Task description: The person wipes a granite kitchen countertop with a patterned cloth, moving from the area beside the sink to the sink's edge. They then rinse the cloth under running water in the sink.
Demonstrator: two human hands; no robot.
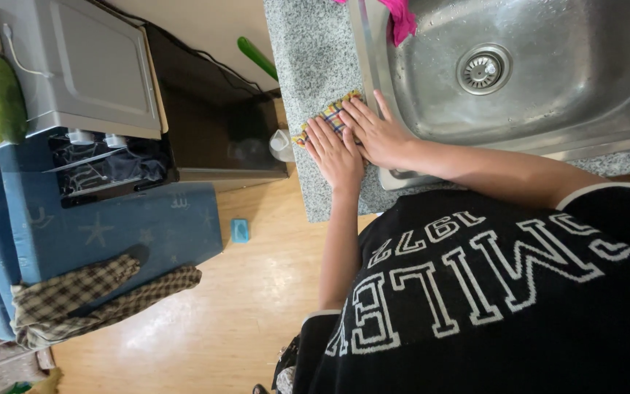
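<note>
On the speckled counter point(308, 66) beside the steel sink point(548, 109), left hand point(338, 155) and right hand point(379, 133), both flat and unclenched, atop a checked cloth point(327, 117).

I have one view only, from the head-worn camera. It looks steeply down past the wearer's black shirt with white lettering point(475, 292), which fills the lower right at very close range. The speckled grey stone counter point(308, 58) and stainless steel sink point(548, 95) lie at arm's reach. The pale wooden floor point(242, 321) sits farther below on the left.
</note>
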